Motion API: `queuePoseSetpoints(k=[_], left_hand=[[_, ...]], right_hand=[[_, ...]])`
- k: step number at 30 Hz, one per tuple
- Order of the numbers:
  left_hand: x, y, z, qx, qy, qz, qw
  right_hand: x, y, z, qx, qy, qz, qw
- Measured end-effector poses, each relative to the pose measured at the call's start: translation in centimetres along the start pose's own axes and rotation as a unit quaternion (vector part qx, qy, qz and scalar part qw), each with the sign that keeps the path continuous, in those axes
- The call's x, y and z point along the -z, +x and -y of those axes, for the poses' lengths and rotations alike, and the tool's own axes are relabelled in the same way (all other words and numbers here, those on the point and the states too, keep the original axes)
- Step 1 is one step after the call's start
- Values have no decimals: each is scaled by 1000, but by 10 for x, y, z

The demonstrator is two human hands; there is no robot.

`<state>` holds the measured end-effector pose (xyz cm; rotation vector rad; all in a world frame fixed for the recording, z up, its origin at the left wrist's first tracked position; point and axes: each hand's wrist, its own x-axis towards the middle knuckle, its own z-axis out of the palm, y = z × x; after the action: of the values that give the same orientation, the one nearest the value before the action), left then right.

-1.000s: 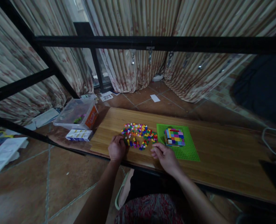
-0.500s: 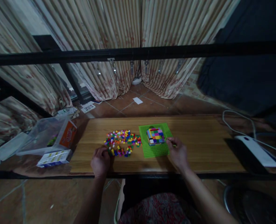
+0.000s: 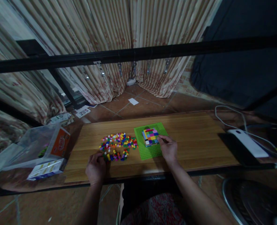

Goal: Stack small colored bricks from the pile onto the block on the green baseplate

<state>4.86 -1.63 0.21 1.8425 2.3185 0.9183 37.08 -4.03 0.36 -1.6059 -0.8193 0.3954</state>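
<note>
Pinching at one block build point(image 3: 150, 136) on one baseplate point(image 3: 150, 153), right hand point(image 3: 168, 148); left hand point(image 3: 95, 167) curled, both grips unclear.

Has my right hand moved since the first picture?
Yes, rightward: your right hand went from the left edge of the green baseplate to its right side.

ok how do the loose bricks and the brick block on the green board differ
The loose bricks lie scattered in a wide patch, while the brick block is compact and squarish. The loose bricks rest directly on the wooden tabletop; the brick block sits on the green board. The left hand is by the loose bricks, the right hand by the brick block. Both are many-coloured.
</note>
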Motion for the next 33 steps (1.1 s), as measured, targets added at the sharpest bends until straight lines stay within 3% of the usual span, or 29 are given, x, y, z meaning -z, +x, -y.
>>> queuePoseSetpoints(k=[10, 20, 25, 33], left_hand=[[3, 0, -3, 4, -1, 13, 1000], [4, -1, -7, 6, -16, 4, 1000], [4, -2, -7, 1, -16, 6, 1000], [3, -2, -5, 0, -11, 15, 1000]], right_hand=[[-1, 4, -10, -67, 74, 5, 995], [5, 27, 15, -238, 104, 81, 962], [9, 34, 14, -214, 34, 109, 970], [11, 33, 24, -225, 25, 129, 965]])
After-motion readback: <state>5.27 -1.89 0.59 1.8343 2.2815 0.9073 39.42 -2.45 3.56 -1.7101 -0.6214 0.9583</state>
